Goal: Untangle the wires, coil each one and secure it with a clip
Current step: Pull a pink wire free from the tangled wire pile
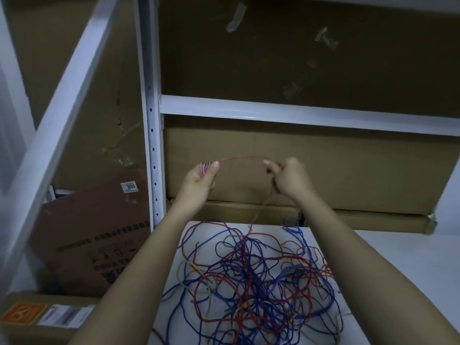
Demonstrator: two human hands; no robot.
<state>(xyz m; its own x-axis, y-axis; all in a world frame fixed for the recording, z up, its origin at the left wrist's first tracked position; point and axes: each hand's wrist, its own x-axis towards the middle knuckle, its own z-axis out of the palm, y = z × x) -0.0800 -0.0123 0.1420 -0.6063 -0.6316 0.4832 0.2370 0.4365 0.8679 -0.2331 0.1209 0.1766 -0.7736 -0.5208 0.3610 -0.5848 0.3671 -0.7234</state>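
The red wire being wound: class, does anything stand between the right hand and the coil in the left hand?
Nothing visible does. The red wire arcs freely from the right hand to the coil gripped by the left hand, above the tangled pile.

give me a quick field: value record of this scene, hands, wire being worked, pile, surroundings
left hand: left hand raised, grips a small red wire coil
right hand: right hand raised, pinches the same red wire
wire in work: red wire arcs between the hands, then trails down from the right hand to the pile
pile: tangled wires, blue, red and a few yellow-green, on a white table
clip: none visible
behind: white metal shelf frame with cardboard boxes
left side: leaning cardboard box labelled 3055
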